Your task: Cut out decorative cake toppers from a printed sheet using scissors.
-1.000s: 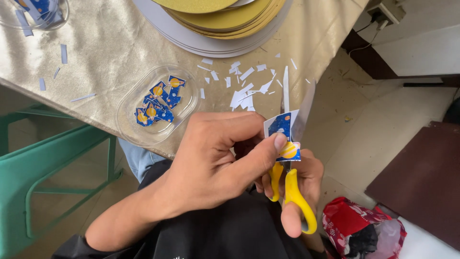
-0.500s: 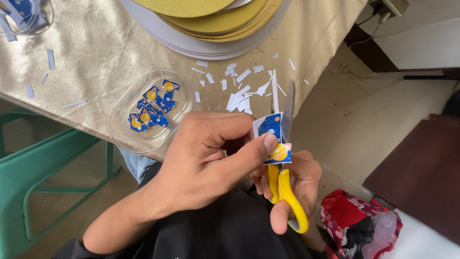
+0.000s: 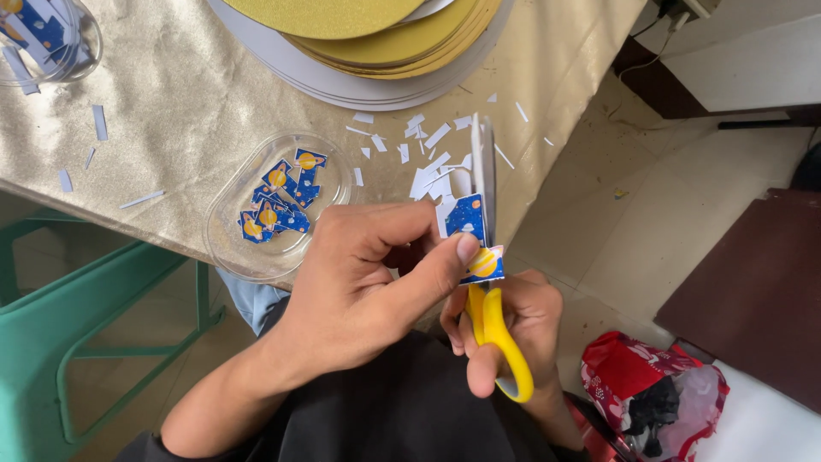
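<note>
In the head view, the left hand point(image 3: 359, 291) pinches a blue sticker point(image 3: 475, 239) against the scissors point(image 3: 487, 257), just beside the tray point(image 3: 224, 248), steadying it for trimming, while the right hand point(image 3: 513, 329) grips the yellow handles.

We see a bright picture with soft daylight all over. The shiny gold cloth on the table point(image 3: 171, 94) has pale, glowing patches where light bounces off it. The clear plastic oval tray point(image 3: 224, 244) gleams along its rim. Under our left hand point(image 3: 359, 291) the shadow is soft and dark on the black clothes. Everything looks sharp, with only a little blur at the far corners.
</note>
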